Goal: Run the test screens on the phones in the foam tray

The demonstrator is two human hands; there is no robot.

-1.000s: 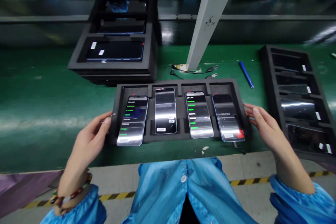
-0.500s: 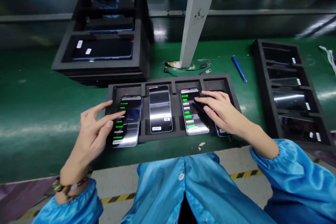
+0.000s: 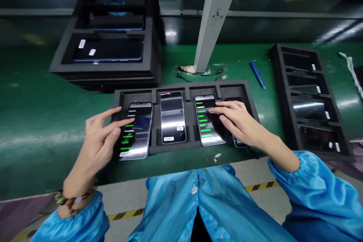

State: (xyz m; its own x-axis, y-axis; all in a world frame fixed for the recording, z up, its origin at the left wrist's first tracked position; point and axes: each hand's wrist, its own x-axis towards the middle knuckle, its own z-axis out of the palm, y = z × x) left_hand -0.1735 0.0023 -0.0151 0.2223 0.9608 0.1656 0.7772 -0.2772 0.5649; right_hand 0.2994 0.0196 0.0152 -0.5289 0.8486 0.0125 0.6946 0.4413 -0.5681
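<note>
A black foam tray (image 3: 154, 138) in front of me holds several smartphones. My left hand (image 3: 99, 136) is open, its index fingertip on the lit screen of the leftmost smartphone (image 3: 140, 132), which shows a list with green lines. Beside that lies a second smartphone (image 3: 172, 119) with a dark, glossy screen and small white labels. My right hand (image 3: 238, 119) is open too, with a fingertip at the lit list on the third smartphone (image 3: 208, 128). Partly hidden beneath this hand is the fourth smartphone (image 3: 239, 143).
Stacked foam trays (image 3: 106, 67) with phones stand at the back left. On the right is another phone tray (image 3: 295, 121). A grey post (image 3: 211, 26), short cables (image 3: 210, 74) and a blue pen (image 3: 257, 75) are behind the middle tray.
The lists on the two lit screens show different lines, with the green entries shifted. Both hands stay nearly in place over the same phones.
</note>
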